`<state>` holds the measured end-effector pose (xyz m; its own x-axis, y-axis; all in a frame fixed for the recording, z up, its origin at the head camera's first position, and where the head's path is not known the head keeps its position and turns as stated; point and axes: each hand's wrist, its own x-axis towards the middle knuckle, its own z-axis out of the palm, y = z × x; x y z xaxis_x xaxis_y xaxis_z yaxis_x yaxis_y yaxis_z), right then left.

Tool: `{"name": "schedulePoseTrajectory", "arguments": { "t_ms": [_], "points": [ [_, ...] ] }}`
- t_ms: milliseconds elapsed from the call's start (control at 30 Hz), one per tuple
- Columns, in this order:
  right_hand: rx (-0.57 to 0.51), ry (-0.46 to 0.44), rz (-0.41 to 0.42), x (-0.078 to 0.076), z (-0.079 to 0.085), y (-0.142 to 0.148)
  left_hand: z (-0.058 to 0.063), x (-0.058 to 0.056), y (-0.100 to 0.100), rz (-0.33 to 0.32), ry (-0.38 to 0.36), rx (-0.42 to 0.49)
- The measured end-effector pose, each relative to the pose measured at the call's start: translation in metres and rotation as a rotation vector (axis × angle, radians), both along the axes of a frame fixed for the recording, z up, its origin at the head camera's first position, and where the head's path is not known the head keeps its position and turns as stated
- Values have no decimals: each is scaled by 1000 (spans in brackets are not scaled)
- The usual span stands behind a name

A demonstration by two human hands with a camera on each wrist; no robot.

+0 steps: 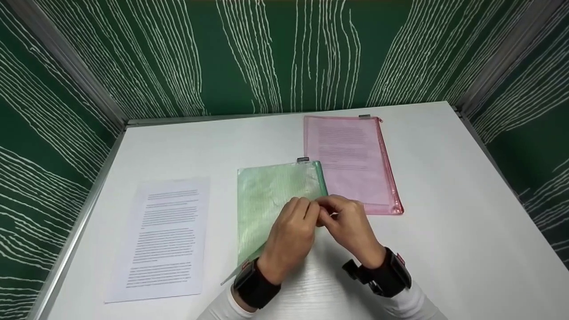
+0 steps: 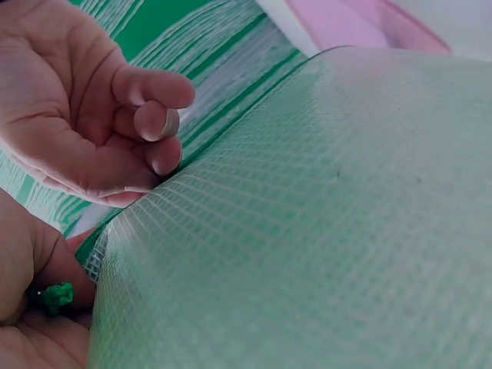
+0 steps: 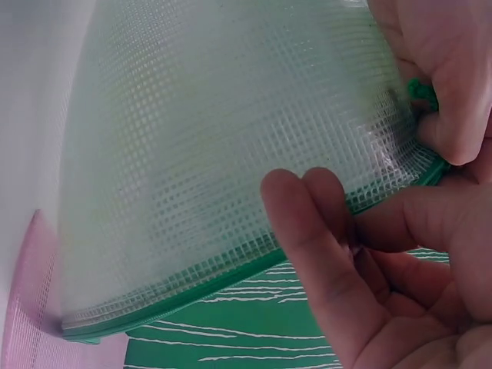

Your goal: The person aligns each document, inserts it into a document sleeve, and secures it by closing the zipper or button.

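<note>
A green mesh zip pouch lies in front of me in the head view, its near right corner raised. My left hand grips that corner; a green end tab pokes out between its fingers in the left wrist view. Close beside it, my right hand pinches the zipped edge between thumb and fingers. The green zipper strip runs from the fingers to the pouch's far corner in the right wrist view. Whether the zipper slider is under the fingers is hidden.
A pink mesh zip pouch with a printed sheet inside lies behind and right, partly under the green one. To the left rests a printed paper sheet. Green panels with white lines enclose the white table at the back and sides.
</note>
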<state>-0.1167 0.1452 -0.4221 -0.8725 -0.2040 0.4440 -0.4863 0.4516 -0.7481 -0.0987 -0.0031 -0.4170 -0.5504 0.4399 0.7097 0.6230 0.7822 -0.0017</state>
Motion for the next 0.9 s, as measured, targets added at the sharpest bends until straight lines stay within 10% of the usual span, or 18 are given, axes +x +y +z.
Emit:
{"name": "schedulePoseTrajectory", "arguments": {
  "t_ms": [900],
  "points": [
    [-6, -9, 25, -5, -5, 2, 1, -1, -3, -10, 29, 19]
  ]
}}
